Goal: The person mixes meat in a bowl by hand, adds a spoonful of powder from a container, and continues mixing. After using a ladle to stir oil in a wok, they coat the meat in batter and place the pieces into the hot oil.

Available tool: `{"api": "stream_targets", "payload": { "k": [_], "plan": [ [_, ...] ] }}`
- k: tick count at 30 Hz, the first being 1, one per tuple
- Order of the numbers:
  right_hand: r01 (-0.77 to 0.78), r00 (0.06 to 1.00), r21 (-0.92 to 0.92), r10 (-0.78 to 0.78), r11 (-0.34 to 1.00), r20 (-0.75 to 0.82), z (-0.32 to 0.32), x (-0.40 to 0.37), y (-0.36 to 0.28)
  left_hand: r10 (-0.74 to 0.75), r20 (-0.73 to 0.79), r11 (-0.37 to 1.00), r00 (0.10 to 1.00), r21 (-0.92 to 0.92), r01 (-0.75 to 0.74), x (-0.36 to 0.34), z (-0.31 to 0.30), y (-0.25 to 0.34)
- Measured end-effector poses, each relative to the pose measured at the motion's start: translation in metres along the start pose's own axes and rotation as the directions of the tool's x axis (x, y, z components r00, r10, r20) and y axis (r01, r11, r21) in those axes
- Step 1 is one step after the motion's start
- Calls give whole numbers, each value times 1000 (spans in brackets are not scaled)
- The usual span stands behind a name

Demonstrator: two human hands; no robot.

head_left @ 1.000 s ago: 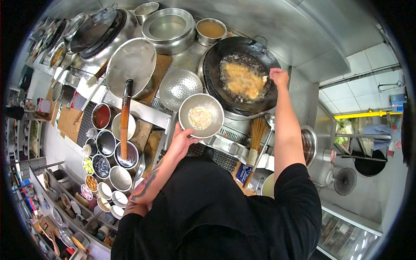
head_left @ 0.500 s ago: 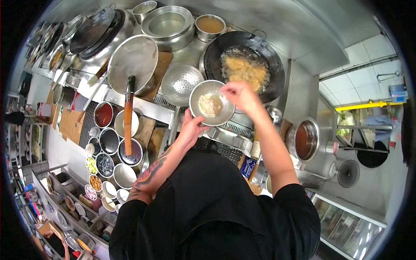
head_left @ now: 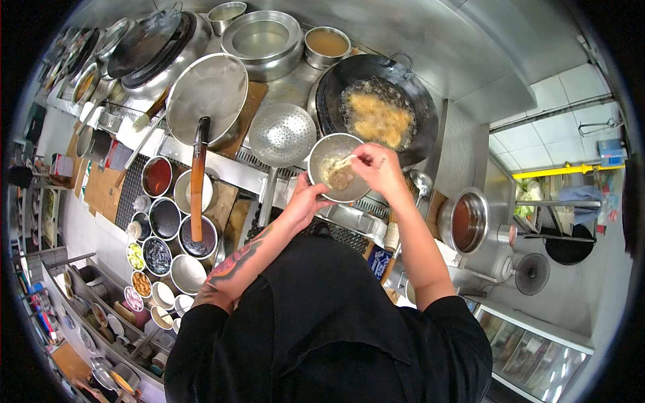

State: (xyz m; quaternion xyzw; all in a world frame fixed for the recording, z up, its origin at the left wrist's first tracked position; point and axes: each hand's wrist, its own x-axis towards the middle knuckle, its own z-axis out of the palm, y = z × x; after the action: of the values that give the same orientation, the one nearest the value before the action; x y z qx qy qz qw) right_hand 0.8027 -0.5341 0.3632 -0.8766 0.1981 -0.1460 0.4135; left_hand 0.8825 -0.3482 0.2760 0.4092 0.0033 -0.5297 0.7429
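A metal bowl (head_left: 322, 156) with pale, wet battered pieces (head_left: 338, 176) in it is held by my left hand (head_left: 306, 201), whose fingers grip its lower left rim. Over the bowl's right side, my right hand (head_left: 376, 166) pinches a pale battered piece (head_left: 345, 162). Just beyond, a black wok (head_left: 424, 101) holds bubbling oil with golden pieces (head_left: 379, 119) frying in it. A perforated ladle (head_left: 282, 133) lies left of the bowl.
A large strainer (head_left: 207, 91) and a wooden-handled tool (head_left: 197, 181) lie to the left, above several sauce and ingredient containers. Pots of liquid (head_left: 327, 43) stand behind. A steel pot of red-brown sauce (head_left: 468, 223) and a ladle (head_left: 421, 181) are at the right.
My right hand has closed on a battered piece and lifted it partly from the bowl. The bowl and my left hand have shifted slightly right in the view.
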Motion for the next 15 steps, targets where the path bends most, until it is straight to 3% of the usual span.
{"api": "stream_targets", "payload": {
  "k": [9,13,14,15],
  "plan": [
    [-122,987,395,152,911,-45,-56,22,18,-34,3,998,999,-48,34,15,14,6],
    [-2,982,441,86,897,-170,-85,62,37,-31,-11,998,999,-52,30,19,12,3],
    [-37,970,343,116,938,-212,-90,76,43,-16,-19,998,1000,-65,15,21,10,2],
    [-4,961,367,104,930,-255,-92,89,48,-15,-23,997,1000,-77,13,22,7,2]
  ]
}}
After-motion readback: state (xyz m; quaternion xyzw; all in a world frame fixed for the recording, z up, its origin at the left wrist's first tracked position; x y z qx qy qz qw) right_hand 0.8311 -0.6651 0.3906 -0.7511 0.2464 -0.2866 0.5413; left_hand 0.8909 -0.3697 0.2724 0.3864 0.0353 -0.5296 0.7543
